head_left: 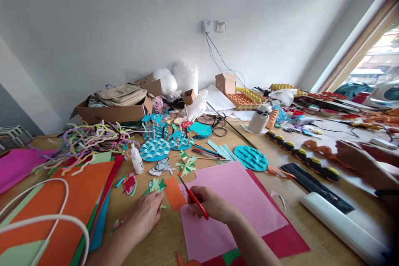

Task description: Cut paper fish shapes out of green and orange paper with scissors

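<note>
My right hand [212, 205] is closed round the red handles of a pair of scissors [198, 203], their blades pointing away to the upper left. Under it lies a sheet of pink paper [224, 187] on top of dark red paper [293, 243]. To the left, my left hand [145, 212] has its fingers curled together on a green paper cutout [155, 184]; its fingertips are partly hidden. Between both hands is an orange paper piece [175, 193]. Green paper scraps [187, 163] and a grey paper fish [162, 167] lie just beyond.
A white glue bottle [136, 159] stands left, near stacked coloured paper [84, 191] and tangled pipe cleaners [99, 141]. Blue wavy discs [251, 158] lie further back. On the right are a long white bar [343, 226], a painted egg-carton strip [299, 153] and another person's hands [358, 162].
</note>
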Motion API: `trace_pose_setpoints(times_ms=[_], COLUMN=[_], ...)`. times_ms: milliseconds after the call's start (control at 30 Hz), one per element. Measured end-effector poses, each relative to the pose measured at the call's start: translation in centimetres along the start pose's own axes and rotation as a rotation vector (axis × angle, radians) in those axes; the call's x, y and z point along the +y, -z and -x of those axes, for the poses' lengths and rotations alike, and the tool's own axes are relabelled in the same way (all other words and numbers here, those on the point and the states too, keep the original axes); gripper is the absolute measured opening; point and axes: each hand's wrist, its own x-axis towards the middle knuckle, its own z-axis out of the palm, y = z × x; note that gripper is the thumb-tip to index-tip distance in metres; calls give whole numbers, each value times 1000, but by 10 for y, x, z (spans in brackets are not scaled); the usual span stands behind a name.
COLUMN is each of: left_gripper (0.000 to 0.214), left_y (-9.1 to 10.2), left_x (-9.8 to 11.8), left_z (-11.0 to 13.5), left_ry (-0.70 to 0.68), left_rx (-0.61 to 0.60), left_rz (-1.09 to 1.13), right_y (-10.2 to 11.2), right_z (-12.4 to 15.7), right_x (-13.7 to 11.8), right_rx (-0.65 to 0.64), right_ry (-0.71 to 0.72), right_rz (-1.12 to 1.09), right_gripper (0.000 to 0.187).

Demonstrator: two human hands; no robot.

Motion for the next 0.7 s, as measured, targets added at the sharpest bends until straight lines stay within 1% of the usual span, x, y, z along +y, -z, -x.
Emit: trace_pose_setpoints(times_ms=[100,167,233,300,400,467,533,567,633,700], left_gripper=[31,31,29,28,27,21,13,21,31,31], left_y=[0,4,13,26,43,48,47,44,36,29], left_x=[-3,-4,-1,7,21,27,28,26,19,12], left_z=[3,5,5,0,-21,-39,-55,-61,-66,-65], left_ry=[7,9,-1,-14,-21,6,42,58,84,104], left_rx=[42,80,132,193,263,259,228,202,146,96], left_rz=[15,41,82,139,256,350,449,496,583,655], right_y=[2,4,7,10,15,18,21,22,22,20], right_z=[1,2,2,1,-1,-2,-3,-3,-3,-4], right_x=[6,10,14,17,21,22,22,22,21,22], right_rx=[6,16,41,77,131,161,192,207,235,256], right_ry=[52,94,141,193,259,279,280,276,261,240], right_rz=[-150,-238,-318,-390,-473,-503,-517,-520,-521,-513], right_gripper=[11,14,19,25,32,36,37,37,35,33])
